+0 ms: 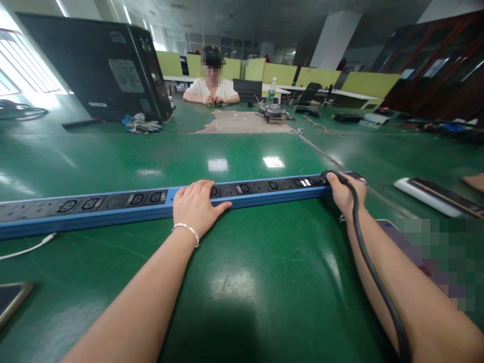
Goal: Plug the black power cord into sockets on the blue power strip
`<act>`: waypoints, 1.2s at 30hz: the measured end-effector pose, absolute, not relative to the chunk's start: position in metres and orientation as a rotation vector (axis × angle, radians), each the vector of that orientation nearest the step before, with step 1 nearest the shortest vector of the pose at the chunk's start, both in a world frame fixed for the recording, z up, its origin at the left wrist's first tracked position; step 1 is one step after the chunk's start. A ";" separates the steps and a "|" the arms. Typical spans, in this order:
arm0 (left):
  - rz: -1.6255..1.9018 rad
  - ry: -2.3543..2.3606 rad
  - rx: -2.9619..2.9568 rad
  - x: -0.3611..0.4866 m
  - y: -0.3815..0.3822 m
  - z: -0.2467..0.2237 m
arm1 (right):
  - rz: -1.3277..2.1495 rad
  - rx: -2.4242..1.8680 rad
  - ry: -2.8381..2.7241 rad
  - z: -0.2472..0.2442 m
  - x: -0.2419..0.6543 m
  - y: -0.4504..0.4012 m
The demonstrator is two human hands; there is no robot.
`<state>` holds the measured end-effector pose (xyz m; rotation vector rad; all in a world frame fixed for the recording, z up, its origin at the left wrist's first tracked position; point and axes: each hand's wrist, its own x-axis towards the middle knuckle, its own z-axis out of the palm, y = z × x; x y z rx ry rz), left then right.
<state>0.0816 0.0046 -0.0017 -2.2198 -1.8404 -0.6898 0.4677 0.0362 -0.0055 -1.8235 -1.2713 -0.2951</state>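
A long blue power strip (280, 195) with black sockets along its top lies across the green table, running out of view at the left. My left hand (196, 204) is closed over the strip near its middle, thumb along the near side and fingers over the top. Near the strip's right end, my right hand (345, 192) grips a black plug (325, 176) at the last sockets; how deep it sits cannot be made out. From that hand a thick black power cord (366, 257) runs back along my right forearm. White labels (304, 182) mark the strip beside the plug.
A black computer case (102, 65) stands at the far left, with gloves (140, 123) before it. Another person (210, 85) sits across the table. A bottle (272, 91) and a small device (274, 115) are at the back. Phones lie left (13, 300) and a white-edged object (427, 194) right.
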 end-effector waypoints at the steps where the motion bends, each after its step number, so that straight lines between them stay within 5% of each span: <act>1: -0.690 -1.843 -2.217 0.082 0.005 -0.002 | -0.302 -1.836 -1.291 -0.006 0.467 0.037; 18: -0.714 -1.884 -2.248 0.083 0.004 -0.001 | -0.183 -1.842 -1.203 -0.008 0.459 0.032; 36: -0.722 -1.854 -2.248 0.082 0.005 -0.002 | -0.456 -1.739 -1.118 -0.005 0.463 0.030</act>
